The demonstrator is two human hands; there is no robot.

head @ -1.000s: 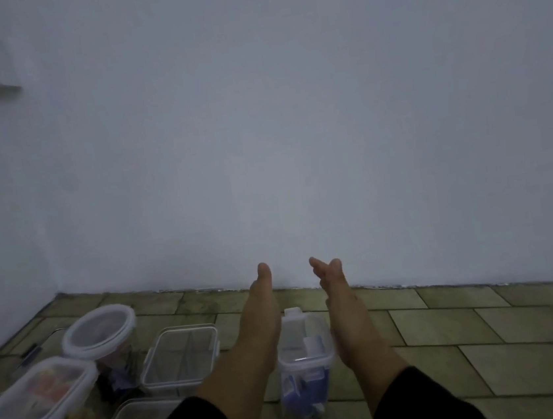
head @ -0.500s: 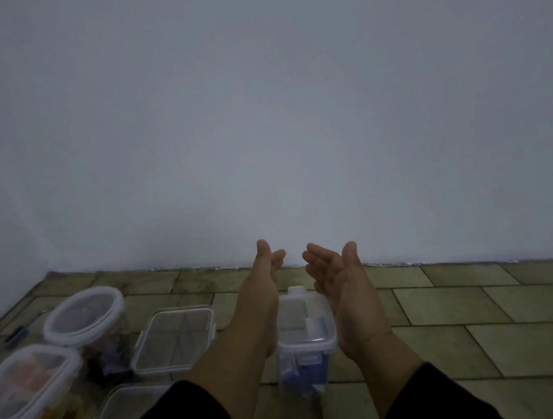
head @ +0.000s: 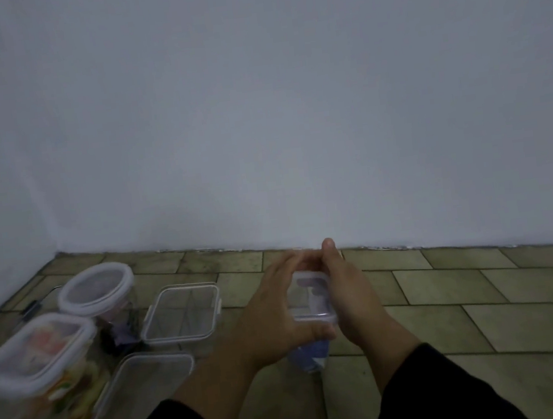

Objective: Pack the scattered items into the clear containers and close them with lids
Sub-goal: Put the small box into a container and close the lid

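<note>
A tall clear container [head: 314,356] with blue items inside stands on the tiled floor, its lid [head: 311,300] on top. My left hand [head: 273,316] grips the lid's left side, thumb under its near edge. My right hand [head: 350,299] wraps the lid's right side, with fingertips over the far edge. To the left stand a round lidded jar [head: 96,290], a lidded box of colourful items [head: 32,350], a clear lidded box [head: 183,313] and another clear box [head: 141,393].
The white wall [head: 292,121] rises close behind the containers and meets a side wall at the left corner. Tiled floor [head: 484,292] stretches to the right of my hands. A small dark object [head: 30,309] lies near the left wall.
Both hands, which were open and apart on either side of the tall container, have come together and closed around its lid. The view has tilted slightly.
</note>
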